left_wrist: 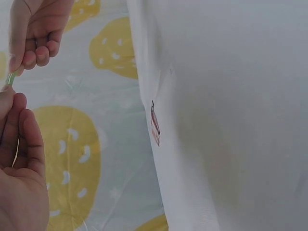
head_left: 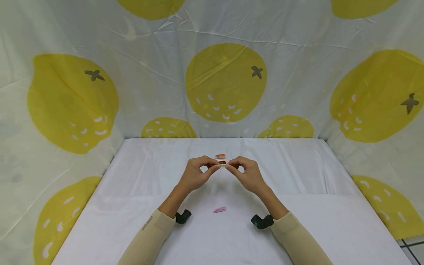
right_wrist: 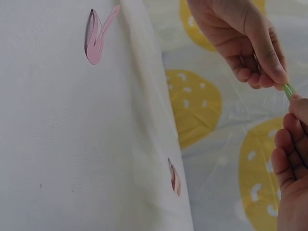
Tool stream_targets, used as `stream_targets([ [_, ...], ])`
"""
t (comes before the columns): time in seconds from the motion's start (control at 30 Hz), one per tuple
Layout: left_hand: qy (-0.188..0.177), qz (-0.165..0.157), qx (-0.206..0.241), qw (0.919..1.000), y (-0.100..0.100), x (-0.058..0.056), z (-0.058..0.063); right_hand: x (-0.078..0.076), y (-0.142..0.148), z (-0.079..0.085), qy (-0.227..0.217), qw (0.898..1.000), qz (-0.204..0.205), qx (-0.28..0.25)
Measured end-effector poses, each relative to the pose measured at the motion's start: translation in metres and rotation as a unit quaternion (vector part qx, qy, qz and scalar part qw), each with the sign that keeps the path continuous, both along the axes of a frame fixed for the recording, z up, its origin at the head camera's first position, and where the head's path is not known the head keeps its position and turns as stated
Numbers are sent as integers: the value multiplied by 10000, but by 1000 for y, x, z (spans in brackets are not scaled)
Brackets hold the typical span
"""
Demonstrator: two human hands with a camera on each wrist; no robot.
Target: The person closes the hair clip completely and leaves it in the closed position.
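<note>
Between both hands, above the white table, a light green snap hair clip point(right_wrist: 288, 90) is pinched at its two ends. My left hand point(head_left: 198, 172) grips one end with thumb and forefinger. The other end is in the thumb and forefinger of my right hand point(head_left: 248, 175). Most of the clip is hidden by fingertips in both wrist views. Just beyond the hands, several hair clips point(head_left: 220, 156) in orange, pink, white and red lie in a row. A pink snap clip point(head_left: 219, 209) lies nearer, between the forearms, and its two arms stand apart in the right wrist view point(right_wrist: 95, 45).
A white cloth covers the table point(head_left: 132, 206). Behind and at both sides hangs a curtain point(head_left: 288, 84) printed with yellow lemons. Dark wrist devices point(head_left: 262, 221) sit on both forearms at the sleeve ends.
</note>
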State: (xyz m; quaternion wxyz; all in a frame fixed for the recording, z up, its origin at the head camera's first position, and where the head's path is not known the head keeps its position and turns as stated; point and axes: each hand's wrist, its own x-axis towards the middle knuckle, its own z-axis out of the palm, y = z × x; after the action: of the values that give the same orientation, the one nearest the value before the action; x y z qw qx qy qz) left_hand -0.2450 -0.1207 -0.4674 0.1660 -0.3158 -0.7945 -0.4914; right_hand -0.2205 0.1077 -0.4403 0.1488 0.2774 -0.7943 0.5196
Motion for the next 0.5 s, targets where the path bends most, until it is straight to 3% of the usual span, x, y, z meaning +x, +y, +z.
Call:
stream_targets([
  [0.4, -337, 306, -33, 9990, 0, -6, -4, -7, 2, -9, -216, 9993, -289, -82],
  [0.5, -431, 399, -130, 9982, 0, -9, -3, -20, 4, -25, -284, 9988, -382, -81],
])
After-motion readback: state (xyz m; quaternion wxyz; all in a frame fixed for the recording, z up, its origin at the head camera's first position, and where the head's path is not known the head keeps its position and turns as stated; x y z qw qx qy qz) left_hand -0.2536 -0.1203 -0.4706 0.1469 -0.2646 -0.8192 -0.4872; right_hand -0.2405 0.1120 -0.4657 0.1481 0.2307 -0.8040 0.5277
